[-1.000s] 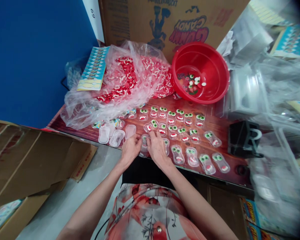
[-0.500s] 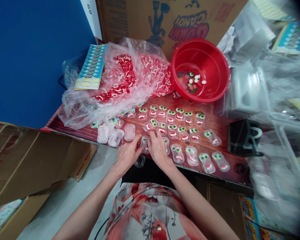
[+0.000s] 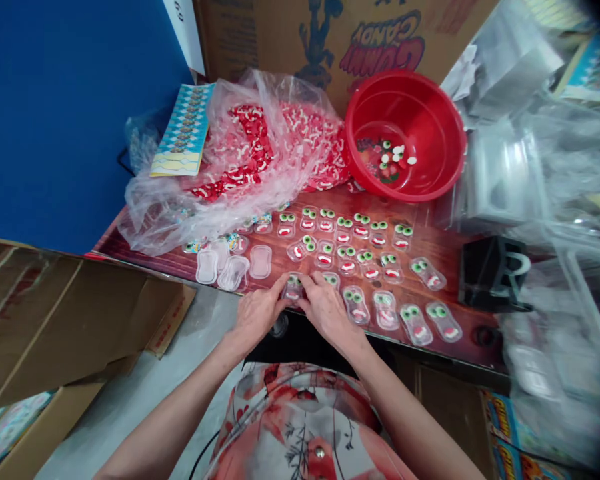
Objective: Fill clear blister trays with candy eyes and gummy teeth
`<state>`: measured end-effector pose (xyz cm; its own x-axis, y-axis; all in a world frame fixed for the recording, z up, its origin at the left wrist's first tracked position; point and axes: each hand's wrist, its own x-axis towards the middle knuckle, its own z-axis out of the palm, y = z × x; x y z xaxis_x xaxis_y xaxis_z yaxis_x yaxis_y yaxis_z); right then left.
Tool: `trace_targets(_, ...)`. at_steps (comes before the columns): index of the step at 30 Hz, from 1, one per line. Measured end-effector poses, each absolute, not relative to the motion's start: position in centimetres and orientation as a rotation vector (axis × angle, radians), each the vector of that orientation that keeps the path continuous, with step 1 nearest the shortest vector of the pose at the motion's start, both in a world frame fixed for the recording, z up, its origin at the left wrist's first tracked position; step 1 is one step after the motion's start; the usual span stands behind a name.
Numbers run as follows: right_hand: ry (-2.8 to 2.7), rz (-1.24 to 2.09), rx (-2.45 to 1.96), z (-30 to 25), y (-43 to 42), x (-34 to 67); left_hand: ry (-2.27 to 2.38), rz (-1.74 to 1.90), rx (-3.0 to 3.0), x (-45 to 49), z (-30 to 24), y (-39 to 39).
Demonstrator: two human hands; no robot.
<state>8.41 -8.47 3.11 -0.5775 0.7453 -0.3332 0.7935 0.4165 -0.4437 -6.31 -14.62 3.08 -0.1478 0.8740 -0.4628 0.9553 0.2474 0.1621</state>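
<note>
At the table's front edge, my left hand (image 3: 261,308) and my right hand (image 3: 326,308) grip a small clear plastic candy pack (image 3: 293,287) from both sides, with green gummy eyes at its top. Fingers and thumbs of both hands are closed along its edges. Just beyond my right fingers another candy pack (image 3: 331,279) is partly hidden. Left of my left hand lie clear blister trays (image 3: 261,262), some overlapping. Rows of packs with green eyes and red-and-white teeth, such as one candy pack (image 3: 355,305), spread to the right.
A plastic bag (image 3: 250,153) of red-and-white gummies lies at the back, a printed card sheet (image 3: 184,130) on it. Several gummy eyes sit in a red basin (image 3: 405,190). At right stand a black tape dispenser (image 3: 493,273) and clear plastic packaging (image 3: 505,173). A cardboard box (image 3: 275,47) stands behind.
My right hand has shifted from over the top of the candy pack to its right side, uncovering the pack's eyes. My left fingers now press against its left side.
</note>
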Motion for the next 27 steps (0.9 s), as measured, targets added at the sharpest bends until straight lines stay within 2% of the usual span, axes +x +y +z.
trace_targets(10, 2.552, -0.808, 1.418, 2.4, -9.1, 8.1, 2.047, -0.225, 1.662, -6.4, 3.0, -14.7)
trace_targets(13, 2.568, -0.861, 1.443, 2.3, -8.8, 8.5, 2.066, 0.062, 1.545, -7.3, 2.0, -15.0)
trace_targets(16, 2.620, -0.935, 1.497, 2.8, -8.6, 9.2, 1.976, 0.605, 1.302, -8.1, 1.1, -15.1)
trace_targets(19, 2.934, -1.096, 1.305, 3.8, -8.8, 10.0, 1.733, 0.949, 0.996, -8.4, 0.9, -14.5)
trace_targets(23, 3.372, -1.388, 0.786, 4.5, -8.9, 10.1, 1.489, 1.036, 0.749, -8.2, 1.6, -12.8)
trace_targets(25, 3.384, -1.547, 0.882, 4.3, -8.4, 9.7, 1.459, 1.003, 0.705, -8.2, 1.9, -11.7)
trace_targets(27, 3.224, -1.773, 1.272, 3.6, -7.2, 9.1, 1.536, 0.991, 0.750, -8.4, 2.0, -10.7)
